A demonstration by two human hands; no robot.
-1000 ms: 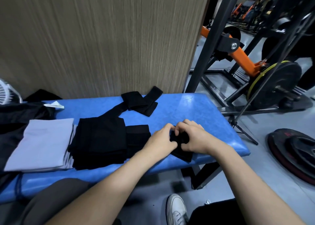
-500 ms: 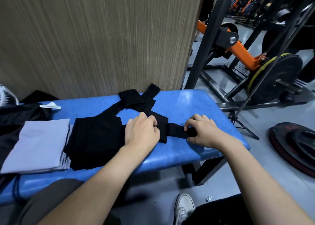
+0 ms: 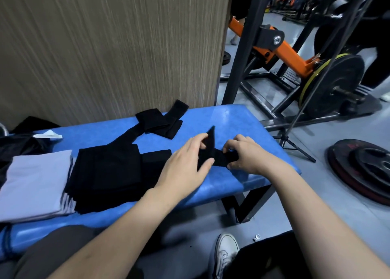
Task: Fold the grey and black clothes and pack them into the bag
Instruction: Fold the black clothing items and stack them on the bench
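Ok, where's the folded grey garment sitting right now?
In the head view the folded grey garment lies at the left end of the blue bench, right beside the stack of black clothes on its right.

gym | weight plates point(image 3: 363, 169) on floor | blue bench point(image 3: 232, 118) | orange machine point(image 3: 289, 52)

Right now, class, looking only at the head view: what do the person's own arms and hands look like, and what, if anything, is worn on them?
Both forearms are bare to the frame's lower edge, with no sleeves showing. The left hand and right hand wear no gloves; no watch, ring or wristband is visible. No markings show.
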